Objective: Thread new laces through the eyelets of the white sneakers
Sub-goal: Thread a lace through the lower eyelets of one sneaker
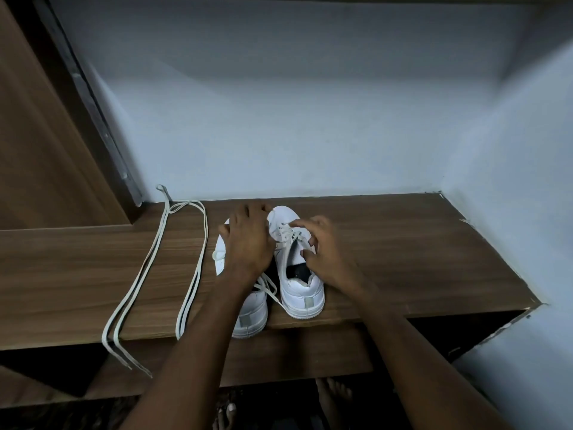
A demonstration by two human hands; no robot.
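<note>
Item, nearest: bare feet (333, 395) on the floor below the surface's front edge. On the wooden surface (403, 243), left, two loose laces (155, 262), pale, laid in long loops, ends hanging over the front edge; not yet in use. Centre: pair of white sneakers, heels toward the viewer. Left sneaker (251, 315) largely covered by the left hand (248, 240), which lies across it with fingers spread toward the toe, gripping nothing plainly visible. Right sneaker (297, 268) carries a lace already through its eyelets; the right hand (322, 252) hovers at them, forefinger on the lacing, other fingers curled loosely, no firm grip seen. Behind: pale wall (294, 135); wooden panel (40, 135) at left. Risk: the hanging laces may slide off if brushed; a sharp pull at the lacing could tip the unsteadied right sneaker.
</note>
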